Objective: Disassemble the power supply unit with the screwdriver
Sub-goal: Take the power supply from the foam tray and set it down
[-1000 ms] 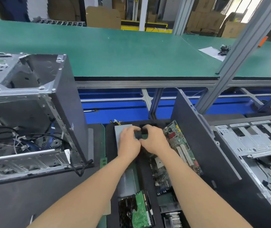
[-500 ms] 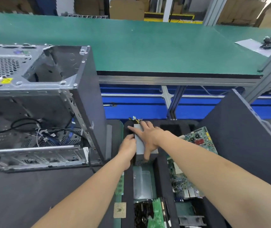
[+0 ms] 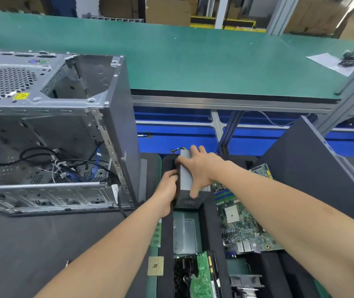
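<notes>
On the dark bench, twelve o'clock, our left hand gripped the unopened power supply, right hand spread flat atop.

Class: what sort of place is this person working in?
Probably a computer disassembly or recycling workshop: an opened computer case, a bare motherboard laid out beside other parts, and a long green workbench.

Left hand curled, right hand splayed (arms outstretched)
</notes>
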`<state>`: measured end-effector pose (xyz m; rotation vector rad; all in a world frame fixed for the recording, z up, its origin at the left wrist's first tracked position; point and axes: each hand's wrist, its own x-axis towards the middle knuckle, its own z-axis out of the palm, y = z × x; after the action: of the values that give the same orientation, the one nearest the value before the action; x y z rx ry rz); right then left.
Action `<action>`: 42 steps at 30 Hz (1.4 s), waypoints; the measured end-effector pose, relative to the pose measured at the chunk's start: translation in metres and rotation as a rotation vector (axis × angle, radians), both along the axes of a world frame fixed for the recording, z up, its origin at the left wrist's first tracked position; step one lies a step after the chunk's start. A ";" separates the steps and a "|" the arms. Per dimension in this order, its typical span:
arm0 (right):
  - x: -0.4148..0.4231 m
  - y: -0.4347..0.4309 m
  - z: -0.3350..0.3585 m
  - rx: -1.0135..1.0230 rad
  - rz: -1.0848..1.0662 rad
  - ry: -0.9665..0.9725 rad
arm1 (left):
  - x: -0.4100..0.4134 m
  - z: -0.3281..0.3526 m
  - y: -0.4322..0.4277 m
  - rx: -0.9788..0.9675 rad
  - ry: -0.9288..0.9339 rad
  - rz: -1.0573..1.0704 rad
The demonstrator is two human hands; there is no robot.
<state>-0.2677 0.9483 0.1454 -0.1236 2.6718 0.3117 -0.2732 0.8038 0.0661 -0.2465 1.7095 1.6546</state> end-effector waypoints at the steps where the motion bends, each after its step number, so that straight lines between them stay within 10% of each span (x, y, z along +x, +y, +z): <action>1: 0.001 0.000 0.008 0.002 0.000 0.021 | 0.002 0.003 0.001 0.005 -0.007 0.014; 26: 0.210 -0.043 0.112 -0.798 -0.483 0.131 | 0.135 0.065 -0.110 0.473 -0.395 0.034; 39: 0.290 -0.189 0.062 -1.026 -0.511 0.209 | 0.180 0.055 -0.284 0.153 -0.158 -0.109; 42: 0.292 -0.214 0.042 -1.047 -0.493 0.260 | 0.171 0.031 -0.317 -0.190 0.192 -0.059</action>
<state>0.0243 0.7347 0.1877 0.2752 2.6939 -1.2939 -0.1021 0.4868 0.0974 -0.1280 2.0026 1.5139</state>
